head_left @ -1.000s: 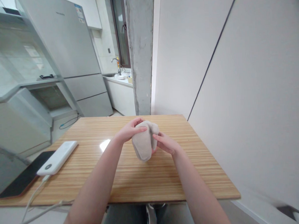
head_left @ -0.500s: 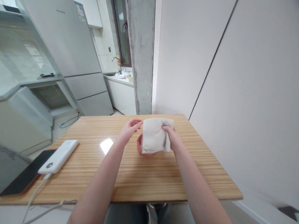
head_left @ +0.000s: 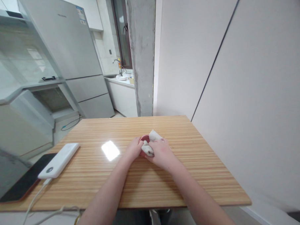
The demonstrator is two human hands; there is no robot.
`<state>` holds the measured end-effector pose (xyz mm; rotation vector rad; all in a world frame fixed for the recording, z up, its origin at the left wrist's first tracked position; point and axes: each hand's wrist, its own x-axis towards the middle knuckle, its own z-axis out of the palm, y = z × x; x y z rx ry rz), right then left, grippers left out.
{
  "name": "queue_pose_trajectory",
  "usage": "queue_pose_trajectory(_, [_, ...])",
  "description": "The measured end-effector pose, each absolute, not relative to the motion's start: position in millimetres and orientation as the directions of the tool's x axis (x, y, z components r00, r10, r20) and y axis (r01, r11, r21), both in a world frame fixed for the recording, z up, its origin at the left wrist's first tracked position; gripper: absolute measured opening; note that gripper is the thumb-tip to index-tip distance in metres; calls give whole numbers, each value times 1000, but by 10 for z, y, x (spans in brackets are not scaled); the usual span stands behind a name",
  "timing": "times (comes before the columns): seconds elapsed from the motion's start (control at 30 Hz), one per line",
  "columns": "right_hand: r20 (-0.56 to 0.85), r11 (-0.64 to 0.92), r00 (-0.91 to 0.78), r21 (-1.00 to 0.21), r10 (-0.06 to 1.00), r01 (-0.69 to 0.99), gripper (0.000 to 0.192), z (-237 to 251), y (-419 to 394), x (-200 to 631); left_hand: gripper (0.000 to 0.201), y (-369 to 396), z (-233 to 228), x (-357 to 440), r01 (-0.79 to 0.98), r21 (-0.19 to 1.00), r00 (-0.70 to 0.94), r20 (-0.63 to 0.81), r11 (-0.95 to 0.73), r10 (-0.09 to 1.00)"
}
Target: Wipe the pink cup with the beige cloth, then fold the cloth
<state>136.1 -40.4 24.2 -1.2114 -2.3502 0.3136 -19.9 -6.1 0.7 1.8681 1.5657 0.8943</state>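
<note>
A small pink container (head_left: pixel 144 138) stands on the wooden table in front of me, mostly covered by my hands and a white cloth. At its left side my left hand (head_left: pixel 134 148) is closed on the edge, with the fingertips partly hidden. The white cloth (head_left: pixel 155 135) is bunched up, one part sticking up at the back and another folded at the container's front rim. Wrapped round this cloth, my right hand (head_left: pixel 163 154) presses it against the container. How far the cloth reaches inside is hidden.
On the table's left lie a white power bank (head_left: pixel 59 161) with a cable (head_left: pixel 35 193) plugged in, and a dark flat phone or tablet (head_left: pixel 26 181) partly under it. A white wall (head_left: pixel 226 89) runs along the right. Behind stand a fridge (head_left: pixel 62 40) and a sink counter (head_left: pixel 121 93).
The cloth was spread out flat over the container; now it is bunched in my right hand at the rim. My left hand has moved down and taken hold of the container.
</note>
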Motion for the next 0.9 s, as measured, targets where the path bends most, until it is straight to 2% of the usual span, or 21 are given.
queue_pose_trajectory(0.1, [261, 537, -473, -317, 842, 781, 14, 170, -390, 1372, 39, -81, 10, -198, 654, 731, 107, 164, -194, 981])
queue_pose_trajectory(0.23, [225, 561, -515, -345, 828, 752, 15, 111, -248, 1416, 30, -114, 62, -149, 569, 809, -7, 181, -145, 983])
queue_pose_trajectory(0.3, [257, 555, -492, -353, 832, 753, 16, 103, -189, 1401, 33, -123, 77, -71, 383, 916, -102, 168, -117, 980])
queue_pose_trajectory(0.37, [330, 541, -443, -326, 834, 775, 10, 100, -167, 1344, 44, -124, 67, 29, 93, 991, -145, 107, -94, 984])
queue_pose_trajectory(0.43, [403, 527, -394, -306, 826, 793, 14, 83, -172, 1261, 52, -117, 33, 110, -149, 987, -128, 33, -52, 991])
queue_pose_trajectory(0.5, [437, 532, -376, -321, 817, 783, 17, 48, -173, 1184, 52, -106, -3, 129, -235, 972, -148, -12, -23, 989])
queue_pose_trajectory(0.57, [434, 583, -424, -351, 795, 733, 16, 8, -144, 1150, 48, -92, -19, 72, -167, 986, -232, -9, -31, 973])
queue_pose_trajectory(0.63, [433, 653, -499, -378, 751, 656, 15, -12, -88, 1170, 43, -76, -1, -43, -18, 999, -302, 26, -33, 953])
queue_pose_trajectory(0.73, [432, 745, -608, -354, 666, 565, 12, 10, -26, 1257, 36, -47, 74, -252, 160, 987, -290, 50, -3, 956])
queue_pose_trajectory(0.8, [409, 762, -644, -300, 646, 574, 9, 31, -36, 1291, 32, -24, 119, -357, 229, 973, -240, 41, 15, 970])
queue_pose_trajectory(0.9, [373, 720, -623, -237, 688, 652, 14, 11, -96, 1243, 34, 0, 118, -384, 278, 960, -215, 37, 24, 976])
